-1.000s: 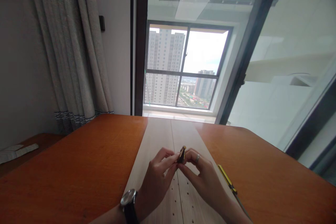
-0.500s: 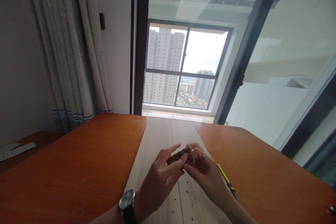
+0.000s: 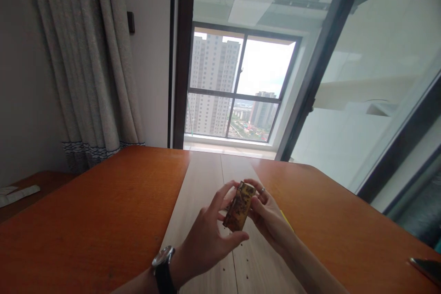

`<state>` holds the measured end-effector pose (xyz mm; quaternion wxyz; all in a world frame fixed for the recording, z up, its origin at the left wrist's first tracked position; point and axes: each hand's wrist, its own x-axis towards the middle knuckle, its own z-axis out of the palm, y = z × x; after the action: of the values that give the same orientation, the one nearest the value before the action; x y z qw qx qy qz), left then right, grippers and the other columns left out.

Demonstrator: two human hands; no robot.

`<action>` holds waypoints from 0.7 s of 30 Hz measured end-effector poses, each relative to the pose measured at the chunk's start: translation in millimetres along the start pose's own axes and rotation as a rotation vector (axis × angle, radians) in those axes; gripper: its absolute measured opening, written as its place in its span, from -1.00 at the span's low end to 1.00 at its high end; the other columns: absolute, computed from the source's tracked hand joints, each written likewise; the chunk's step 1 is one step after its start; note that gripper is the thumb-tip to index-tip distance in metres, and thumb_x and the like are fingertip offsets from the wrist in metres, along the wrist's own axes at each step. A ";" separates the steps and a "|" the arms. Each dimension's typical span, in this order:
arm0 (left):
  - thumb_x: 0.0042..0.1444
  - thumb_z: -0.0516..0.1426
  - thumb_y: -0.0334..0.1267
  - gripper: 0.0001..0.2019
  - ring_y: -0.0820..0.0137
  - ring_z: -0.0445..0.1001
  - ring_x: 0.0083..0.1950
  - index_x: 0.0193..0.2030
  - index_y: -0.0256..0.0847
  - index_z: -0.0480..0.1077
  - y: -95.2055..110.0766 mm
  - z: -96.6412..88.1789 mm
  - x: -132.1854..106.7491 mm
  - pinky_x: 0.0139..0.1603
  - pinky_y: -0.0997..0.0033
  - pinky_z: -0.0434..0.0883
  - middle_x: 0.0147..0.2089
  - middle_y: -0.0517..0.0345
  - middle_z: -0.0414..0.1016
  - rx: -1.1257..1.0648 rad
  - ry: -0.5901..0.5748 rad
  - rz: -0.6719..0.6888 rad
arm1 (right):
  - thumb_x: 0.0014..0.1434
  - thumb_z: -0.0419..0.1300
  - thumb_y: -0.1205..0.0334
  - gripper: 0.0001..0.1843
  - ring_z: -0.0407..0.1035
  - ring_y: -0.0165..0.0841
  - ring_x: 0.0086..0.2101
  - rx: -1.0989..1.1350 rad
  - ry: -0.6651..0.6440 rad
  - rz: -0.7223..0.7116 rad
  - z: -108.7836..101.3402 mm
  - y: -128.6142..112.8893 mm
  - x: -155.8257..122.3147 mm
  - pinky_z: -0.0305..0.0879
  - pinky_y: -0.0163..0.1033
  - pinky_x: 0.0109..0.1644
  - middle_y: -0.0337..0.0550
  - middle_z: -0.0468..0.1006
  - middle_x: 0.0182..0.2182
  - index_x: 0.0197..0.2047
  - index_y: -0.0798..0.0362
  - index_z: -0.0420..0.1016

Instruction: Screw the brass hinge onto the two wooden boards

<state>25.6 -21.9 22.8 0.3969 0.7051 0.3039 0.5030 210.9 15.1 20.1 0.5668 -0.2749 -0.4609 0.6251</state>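
Note:
A small rectangular block [image 3: 240,206], mottled dark brown and gold, is held tilted above the pale boards. My right hand [image 3: 267,213] pinches its right side between thumb and fingers, and a ring shows on one finger. Curved around the block's left side, my left hand [image 3: 210,229] has its fingers apart and its thumb stretched out below the block's lower end. The left index fingertip is by the block's top corner; whether it touches I cannot tell. A watch [image 3: 163,257] with a dark strap is on my left wrist.
Pale boards [image 3: 203,183] with small dark holes or dots run down the middle of the orange-brown wooden table [image 3: 138,202]. Something yellow [image 3: 287,220] shows partly behind my right forearm. A dark object [image 3: 427,267] lies at the right edge. A grey curtain [image 3: 86,64] hangs at left.
The block has turned from lying nearly edge-on to standing more upright with its broad face showing. My left thumb has come off it and spread away. The view has shifted slightly.

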 end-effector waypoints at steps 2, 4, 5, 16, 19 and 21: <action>-0.03 0.40 -0.44 0.00 0.03 0.39 0.38 0.49 0.10 0.04 -0.9 -0.4 -0.3 0.15 0.17 0.52 0.47 -0.04 0.25 -0.010 -0.014 -0.003 | -0.01 0.53 0.02 -0.42 0.61 -0.28 -0.16 0.008 0.002 -0.001 -2.6 0.9 1.1 0.51 -0.19 -0.02 -0.09 0.68 0.00 0.06 -0.12 0.49; -0.04 0.41 -0.44 0.02 0.05 0.38 0.38 0.49 0.13 0.02 -5.0 0.0 0.5 0.18 0.16 0.50 0.48 -0.02 0.23 -0.016 -0.028 -0.008 | 0.01 0.52 0.05 -0.44 0.61 -0.29 -0.13 0.011 0.008 -0.001 -5.0 2.5 2.6 0.50 -0.19 0.02 -0.10 0.69 0.01 0.07 -0.12 0.54; -0.04 0.40 -0.45 0.03 0.06 0.39 0.38 0.49 0.15 0.01 -7.4 0.5 1.2 0.20 0.16 0.49 0.49 -0.01 0.22 -0.019 -0.033 -0.011 | 0.01 0.53 0.06 -0.45 0.61 -0.29 -0.13 0.014 0.011 0.002 -6.0 3.5 3.4 0.50 -0.19 0.03 -0.10 0.69 0.01 0.08 -0.12 0.55; 0.14 0.20 -0.52 -0.11 0.17 0.25 0.48 0.51 0.09 -0.09 -19.9 3.0 6.1 0.46 0.08 0.24 0.53 -0.05 0.13 -0.258 -0.091 -0.011 | 0.00 0.52 0.01 -0.48 0.61 -0.27 -0.10 -0.055 0.040 0.017 -6.0 1.9 5.0 0.52 -0.13 0.02 -0.06 0.62 0.15 0.05 -0.13 0.64; 0.16 0.17 -0.51 -0.11 0.19 0.22 0.49 0.52 0.10 -0.13 -24.9 3.5 6.2 0.48 0.09 0.19 0.53 -0.05 0.12 -0.276 -0.087 -0.020 | -0.01 0.53 0.03 -0.47 0.61 -0.27 -0.11 -0.081 0.048 0.037 -4.8 -0.5 4.9 0.51 -0.12 0.01 -0.04 0.63 0.13 0.05 -0.11 0.63; 0.15 0.17 -0.51 -0.09 0.18 0.28 0.46 0.52 0.08 -0.16 -28.5 4.4 7.0 0.45 0.11 0.21 0.53 -0.09 0.12 -0.310 -0.086 -0.027 | -0.03 0.54 0.02 -0.45 0.60 -0.26 -0.09 -0.092 0.059 0.033 -5.0 -1.6 5.3 0.50 -0.11 0.02 -0.04 0.63 0.14 0.05 -0.11 0.64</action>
<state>31.1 -3.0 0.6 0.5205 0.6522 0.2147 0.5076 214.8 21.4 20.3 0.5562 -0.3266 -0.4678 0.6043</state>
